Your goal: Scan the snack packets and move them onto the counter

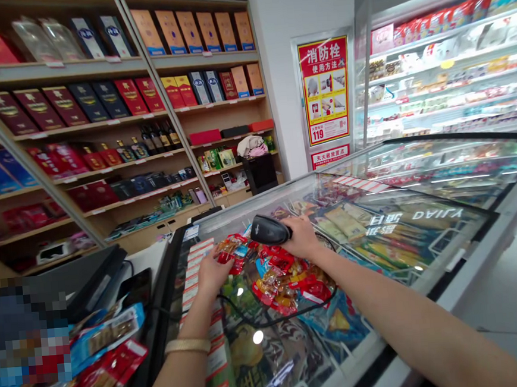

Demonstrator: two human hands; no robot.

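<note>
My right hand is wrapped round a black barcode scanner, its head pointing left over the freezer's glass top. My left hand pinches a small red snack packet just left of the scanner head. Below the scanner, a heap of red and clear snack packets lies on the glass. The scanner's black cable loops in front of this heap. A beaded bracelet circles my left wrist.
Packaged frozen goods show through the freezer's glass. On the left counter are a black phone and more red and blue snack packets. Shelves of boxed bottles stand behind, and a lit chiller at the right.
</note>
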